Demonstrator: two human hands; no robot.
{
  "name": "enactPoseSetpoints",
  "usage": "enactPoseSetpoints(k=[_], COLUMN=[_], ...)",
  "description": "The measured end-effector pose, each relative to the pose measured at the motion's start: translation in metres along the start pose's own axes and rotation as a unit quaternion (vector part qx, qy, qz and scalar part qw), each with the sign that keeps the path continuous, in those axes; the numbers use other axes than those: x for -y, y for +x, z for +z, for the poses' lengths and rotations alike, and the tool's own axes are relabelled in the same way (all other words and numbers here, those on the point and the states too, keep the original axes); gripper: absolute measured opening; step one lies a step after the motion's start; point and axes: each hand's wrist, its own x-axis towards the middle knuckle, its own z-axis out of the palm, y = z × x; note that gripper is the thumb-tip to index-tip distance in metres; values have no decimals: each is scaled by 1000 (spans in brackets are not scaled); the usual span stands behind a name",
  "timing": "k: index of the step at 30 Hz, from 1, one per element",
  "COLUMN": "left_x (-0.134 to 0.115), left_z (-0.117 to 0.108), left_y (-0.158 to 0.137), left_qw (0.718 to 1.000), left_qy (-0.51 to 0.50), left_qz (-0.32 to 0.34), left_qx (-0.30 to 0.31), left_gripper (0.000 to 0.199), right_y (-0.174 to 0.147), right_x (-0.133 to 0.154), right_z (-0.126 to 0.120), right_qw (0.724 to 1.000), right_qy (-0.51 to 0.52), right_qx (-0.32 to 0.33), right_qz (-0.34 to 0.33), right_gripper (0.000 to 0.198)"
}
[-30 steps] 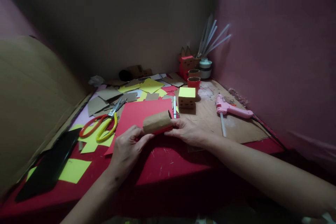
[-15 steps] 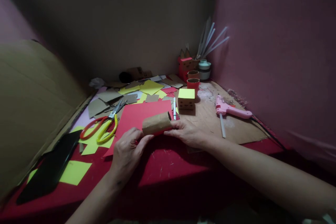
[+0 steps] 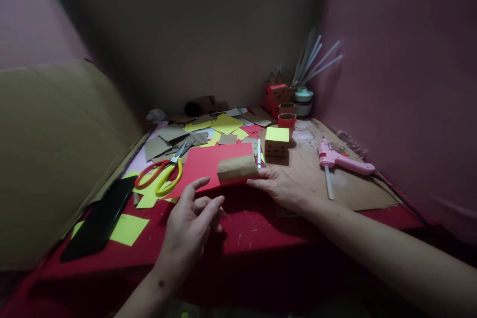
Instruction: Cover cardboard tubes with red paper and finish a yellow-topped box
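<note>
I see the right hand [image 3: 281, 190] pinching a curved brown cardboard tube [image 3: 235, 168] against red paper [image 3: 206, 159]; toward seven o'clock, the left hand's [image 3: 192, 221] fingers curl half-open, empty.

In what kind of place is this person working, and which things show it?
It seems an indoor craft corner, perhaps in a home, though that is uncertain. A pink glue gun rests on a cardboard sheet, and scissors lie among paper scraps.
</note>
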Motion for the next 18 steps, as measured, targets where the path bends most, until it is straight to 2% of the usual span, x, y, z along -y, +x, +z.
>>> enactPoseSetpoints(k=[2,5,10,14,18], left_x=[-3,-7,-7,-2,3], left_z=[1,5,16,19,20], left_y=[7,20,30,29,26], left_qw=[992,977,981,985,986], left_qy=[-88,-172,-169,-158,-154], left_qz=[-67,-80,-54,-41,-30], left_qx=[61,101,77,58,48], left_gripper=[60,60,31,27,28], right_y=[0,0,-2,-1,1], right_x=[1,0,2,0,-5], right_z=[2,2,1,0,0], right_qw=[1000,999,994,991,993], right_qy=[-7,-34,-91,-122,-101], right_qx=[3,5,-16,-21,-4], right_qz=[-7,-36,-62,-58,-55], right_gripper=[21,21,20,22,21])
